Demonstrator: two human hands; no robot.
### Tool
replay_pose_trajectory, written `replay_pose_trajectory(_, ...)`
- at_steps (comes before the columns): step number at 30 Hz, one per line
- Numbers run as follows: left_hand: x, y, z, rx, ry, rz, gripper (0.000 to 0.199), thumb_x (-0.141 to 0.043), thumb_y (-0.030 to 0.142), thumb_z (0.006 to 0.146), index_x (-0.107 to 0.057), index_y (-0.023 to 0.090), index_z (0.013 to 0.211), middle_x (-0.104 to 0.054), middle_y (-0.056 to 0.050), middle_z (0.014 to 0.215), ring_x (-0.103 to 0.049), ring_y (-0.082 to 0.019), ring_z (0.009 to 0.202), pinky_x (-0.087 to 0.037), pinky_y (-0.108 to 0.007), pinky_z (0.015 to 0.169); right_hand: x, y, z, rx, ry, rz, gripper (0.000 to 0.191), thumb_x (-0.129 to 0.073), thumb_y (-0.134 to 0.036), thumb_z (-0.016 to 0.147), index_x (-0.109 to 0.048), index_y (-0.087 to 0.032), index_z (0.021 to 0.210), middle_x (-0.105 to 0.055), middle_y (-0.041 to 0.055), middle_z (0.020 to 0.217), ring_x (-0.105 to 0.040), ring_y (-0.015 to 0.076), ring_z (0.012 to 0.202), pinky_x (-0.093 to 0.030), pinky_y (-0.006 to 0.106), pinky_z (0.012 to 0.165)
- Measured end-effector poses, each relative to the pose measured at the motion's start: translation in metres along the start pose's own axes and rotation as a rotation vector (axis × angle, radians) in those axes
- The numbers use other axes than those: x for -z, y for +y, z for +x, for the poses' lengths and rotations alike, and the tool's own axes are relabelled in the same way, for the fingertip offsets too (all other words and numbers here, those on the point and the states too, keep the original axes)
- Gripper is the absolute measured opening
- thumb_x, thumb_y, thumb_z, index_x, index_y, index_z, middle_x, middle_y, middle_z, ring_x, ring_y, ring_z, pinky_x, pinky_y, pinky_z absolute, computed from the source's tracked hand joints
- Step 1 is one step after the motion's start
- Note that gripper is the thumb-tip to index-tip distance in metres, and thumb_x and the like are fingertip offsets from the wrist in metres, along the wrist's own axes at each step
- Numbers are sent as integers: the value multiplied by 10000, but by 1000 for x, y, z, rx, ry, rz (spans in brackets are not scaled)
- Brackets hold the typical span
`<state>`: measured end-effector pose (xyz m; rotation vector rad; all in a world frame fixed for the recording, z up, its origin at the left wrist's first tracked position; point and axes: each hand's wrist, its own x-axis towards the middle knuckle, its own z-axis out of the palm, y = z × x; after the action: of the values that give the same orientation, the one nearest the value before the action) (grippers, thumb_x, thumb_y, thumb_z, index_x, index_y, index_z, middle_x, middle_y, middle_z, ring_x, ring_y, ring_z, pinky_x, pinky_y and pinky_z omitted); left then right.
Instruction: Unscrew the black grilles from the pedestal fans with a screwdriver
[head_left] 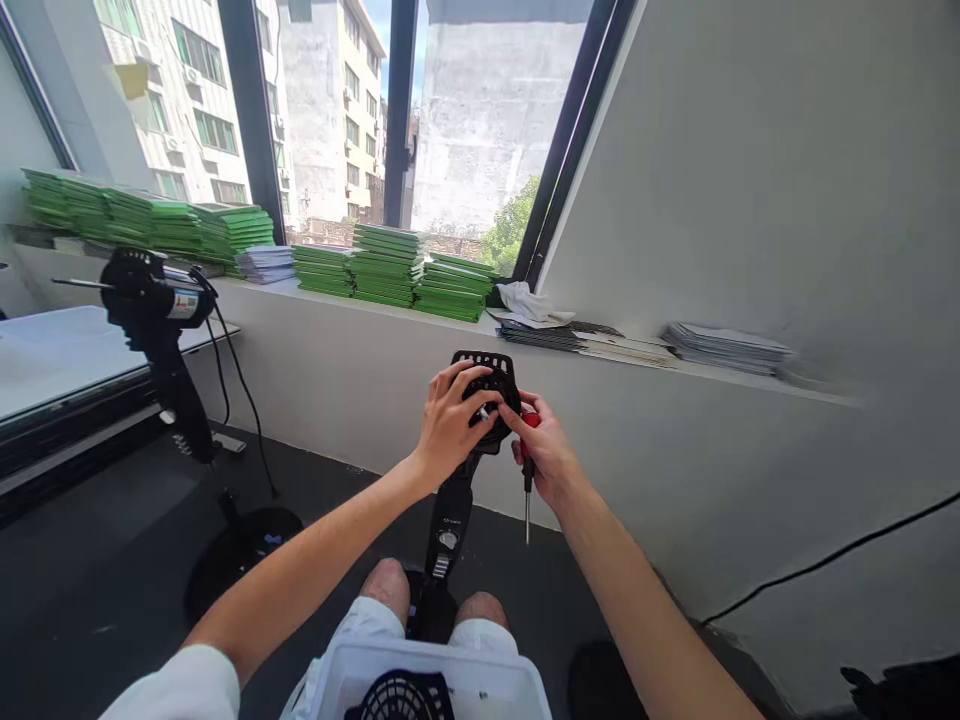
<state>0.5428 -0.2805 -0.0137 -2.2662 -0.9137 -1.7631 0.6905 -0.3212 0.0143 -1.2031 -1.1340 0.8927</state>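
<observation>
A black stand fan without blades (450,515) stands upright between my knees. My left hand (450,420) is wrapped over the fan's round motor head, fingers curled across its front near a small light-coloured spot at the centre. Held in my right hand (551,445) is a screwdriver (529,470) with a red and black handle, its shaft pointing down. The thumb and a fingertip of that hand also touch the motor head's right side. My fingers hide part of the head. On my lap rests a white plastic bin (435,655) holding a black slotted fan cover (405,695).
A second bladeless fan (161,330) stands at the left on a round base (217,560), its cord hanging, beside a white table (67,350). Green stacks (386,265), a white cloth (532,303) and flat sheets line the window ledge. A black cable (832,555) runs along the right wall.
</observation>
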Motion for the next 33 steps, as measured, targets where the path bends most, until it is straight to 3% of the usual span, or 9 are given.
replay_pose_trajectory(10,7,-8,2,-82,-103,5,176,-693,249,948,-723,258,1121,-596,-85,1406,-428,-298,1425,-421,-477,1152,-2,-4,4,18,0,-108,679,-888,-562,581,-587,-224,1086,-686,-7,956,-372,25,394,-256,226,294)
replay_pose_trajectory(18,0,-2,1,-19,54,-53,126,-702,258,937,-726,226,1056,-641,-94,1231,-507,-276,1323,-452,-452,1116,7,-3,2,32,-19,-99,741,-863,-673,570,-605,-210,1088,-708,33,1072,-328,2,382,-264,232,303)
replay_pose_trajectory(24,5,-7,1,-66,-28,-52,125,-684,267,948,-745,252,1056,-598,-95,1288,-463,-289,1369,-438,-477,1142,6,0,0,55,-6,-134,744,-846,-669,595,-600,-218,1132,-701,66,1165,-343,14,409,-267,234,305)
replay_pose_trajectory(28,12,-17,1,-126,-96,-81,176,-652,228,952,-713,252,1115,-579,-98,1328,-435,-289,1417,-433,-485,1172,-1,4,-2,94,26,-194,752,-843,-651,623,-611,-215,1189,-709,77,1119,-391,44,448,-256,227,319)
replay_pose_trajectory(33,15,-20,-1,-152,-75,-132,172,-645,222,961,-679,246,1128,-590,-103,1325,-457,-286,1417,-449,-484,1172,-3,9,-6,149,75,-247,717,-807,-644,689,-630,-212,1235,-710,94,1130,-520,99,590,-330,220,411)
